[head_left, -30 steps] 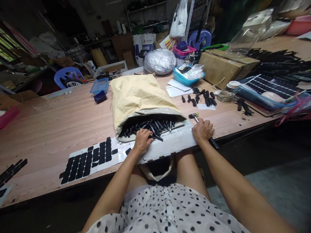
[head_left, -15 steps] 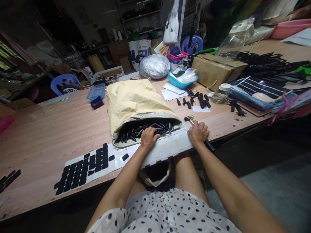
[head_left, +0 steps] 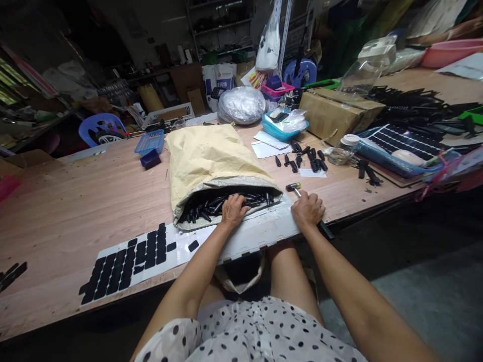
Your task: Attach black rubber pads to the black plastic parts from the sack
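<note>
A tan paper sack [head_left: 206, 156] lies on the wooden table [head_left: 75, 201], its mouth open toward me and full of several black tube-like parts [head_left: 211, 205]. My left hand [head_left: 233, 210] reaches into the mouth with fingers curled among the parts. My right hand [head_left: 307, 209] rests at the table edge, closed round the black handle of a small hammer [head_left: 293, 187]. Both hands lie over a white plastic board [head_left: 260, 231].
A white sheet with black pads [head_left: 132, 254] lies at the left front. Loose black parts [head_left: 305, 158], papers, a blue tray [head_left: 285, 123], a cardboard box [head_left: 337, 108] and a glass jar [head_left: 341, 151] stand at the right. A blue basket [head_left: 150, 142] sits behind.
My left hand has moved from the sack's lip further into its mouth among the black parts. My right hand has stayed on the hammer.
</note>
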